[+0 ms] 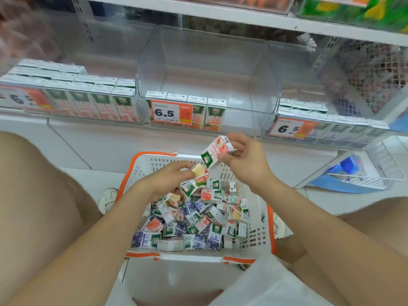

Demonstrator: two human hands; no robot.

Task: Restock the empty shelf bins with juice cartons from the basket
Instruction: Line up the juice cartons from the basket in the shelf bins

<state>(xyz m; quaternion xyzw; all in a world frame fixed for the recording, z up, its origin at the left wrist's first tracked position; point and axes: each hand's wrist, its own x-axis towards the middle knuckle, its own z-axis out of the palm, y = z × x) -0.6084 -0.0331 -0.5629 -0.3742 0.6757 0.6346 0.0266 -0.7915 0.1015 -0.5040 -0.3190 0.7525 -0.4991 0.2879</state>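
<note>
Crouching person at the low shelf, basket between the knees; items as seen:

- Basket (194,258): white plastic, orange rim and handles, on the floor in front of the shelf. Holds a loose heap of juice cartons (187,221), peach, apple and blueberry kinds mixed, lying at all angles.
- Right hand (245,160): raised over the basket's far rim, thumb and curled fingers pinching a peach carton (217,151), tilted, green end down.
- Left hand (170,177): low at the far side of the heap, fingers curled round a second carton (196,180), which touches the pile.
- Middle bin (207,69): clear plastic, a short front row of orange cartons (215,114) upright at its left, behind a 6.5 price tag (171,112).
- Left bin (141,107): packed with upright peach cartons.
- Right bin (268,127): upright cartons along its front
</note>
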